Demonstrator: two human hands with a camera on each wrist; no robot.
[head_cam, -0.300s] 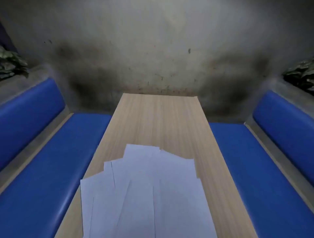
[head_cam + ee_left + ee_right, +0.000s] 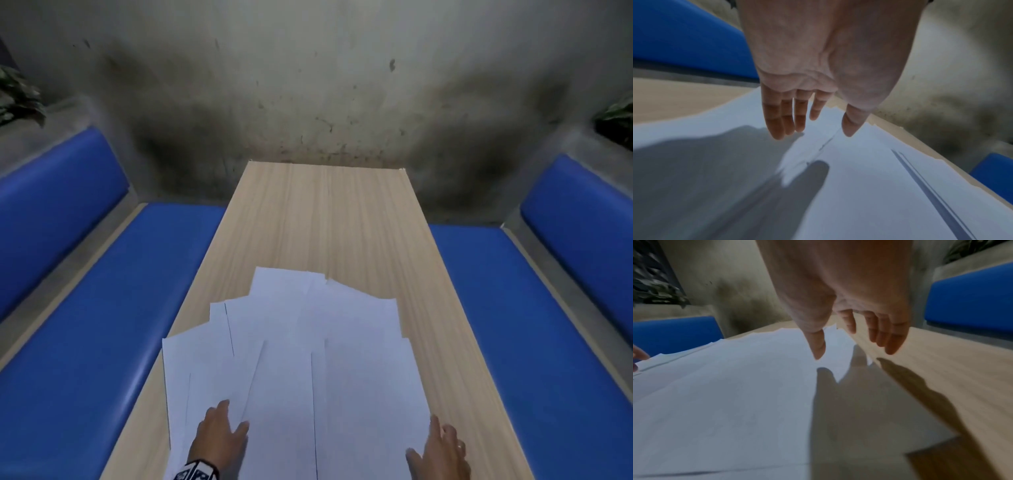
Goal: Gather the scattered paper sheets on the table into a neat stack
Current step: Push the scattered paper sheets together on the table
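Observation:
Several white paper sheets (image 2: 308, 342) lie fanned and overlapping on the near half of a light wooden table (image 2: 325, 212). My left hand (image 2: 219, 435) hovers over the sheets near their left side, fingers straight and holding nothing. In the left wrist view the left hand (image 2: 809, 129) hangs a little above the paper sheets (image 2: 859, 186). My right hand (image 2: 442, 452) is at the right edge of the sheets, fingers extended. In the right wrist view the right hand (image 2: 855, 350) has its thumb over the paper sheets (image 2: 735, 378) and its fingers over bare table (image 2: 941, 361).
Blue padded benches run along both sides, one bench (image 2: 85, 308) on the left and another bench (image 2: 548, 325) on the right. A stained grey wall (image 2: 308, 85) closes the far end. Leafy plants (image 2: 17, 96) sit on ledges at both upper corners.
Both hands have come into the head view from the near edge, over the near part of the sheets. The sheets lie as before.

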